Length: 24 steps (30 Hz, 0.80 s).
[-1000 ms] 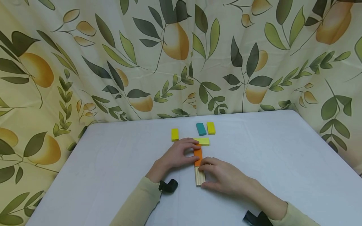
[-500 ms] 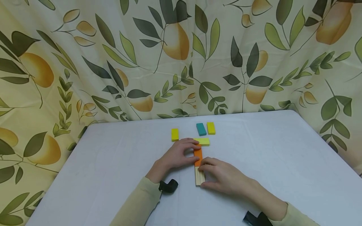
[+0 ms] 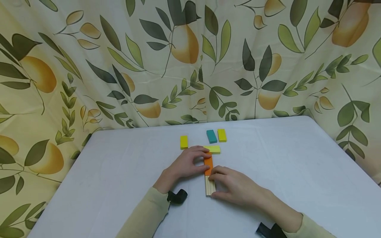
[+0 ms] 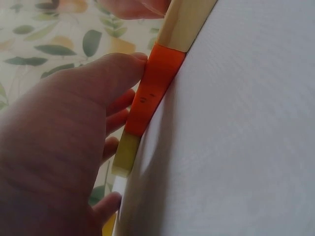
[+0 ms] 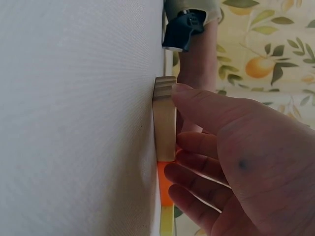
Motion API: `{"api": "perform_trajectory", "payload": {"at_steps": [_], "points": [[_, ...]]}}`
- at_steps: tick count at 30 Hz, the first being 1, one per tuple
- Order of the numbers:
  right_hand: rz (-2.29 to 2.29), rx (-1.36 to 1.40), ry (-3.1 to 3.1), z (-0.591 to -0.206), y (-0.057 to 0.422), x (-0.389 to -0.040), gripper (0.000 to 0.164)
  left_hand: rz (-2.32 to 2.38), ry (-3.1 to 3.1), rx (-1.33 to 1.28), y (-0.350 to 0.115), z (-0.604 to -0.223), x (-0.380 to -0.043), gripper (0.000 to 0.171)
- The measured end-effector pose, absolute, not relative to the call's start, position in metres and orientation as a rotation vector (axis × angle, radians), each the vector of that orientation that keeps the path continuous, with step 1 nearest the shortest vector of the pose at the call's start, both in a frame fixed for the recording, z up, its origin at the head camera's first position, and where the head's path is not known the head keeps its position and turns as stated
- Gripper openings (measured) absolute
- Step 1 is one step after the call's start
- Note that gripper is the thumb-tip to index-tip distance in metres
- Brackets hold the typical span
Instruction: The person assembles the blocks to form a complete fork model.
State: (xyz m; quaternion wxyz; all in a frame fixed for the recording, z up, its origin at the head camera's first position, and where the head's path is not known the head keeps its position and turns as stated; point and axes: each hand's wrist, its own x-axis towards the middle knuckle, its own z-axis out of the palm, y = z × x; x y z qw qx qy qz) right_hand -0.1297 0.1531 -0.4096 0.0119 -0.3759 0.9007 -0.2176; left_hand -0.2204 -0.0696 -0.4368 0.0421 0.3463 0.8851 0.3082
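In the head view, three blocks form a T on the table. A plain wooden block lies nearest, an orange block continues it end to end, and a light yellow block lies crosswise at the far end. My left hand holds the orange block, thumb towards its near end and curled fingers at its far end. My right hand holds the wooden block, its thumb on the near end and fingers towards the orange block. The wooden and orange blocks touch.
Beyond the T lie a yellow block on the left, a teal block and another yellow block. A white cloth covers the table. A fruit-patterned curtain hangs behind its far edge. Each wrist wears a black camera.
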Motion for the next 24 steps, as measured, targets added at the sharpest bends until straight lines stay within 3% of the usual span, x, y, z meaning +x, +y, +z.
{"api": "perform_trajectory", "payload": {"at_steps": [24], "points": [[-0.706,-1.122,2.784,-0.4068,0.1551,-0.1303,0.040,0.926,2.712,1.049,-0.0692,-0.4351,-0.2186,0.039]]}}
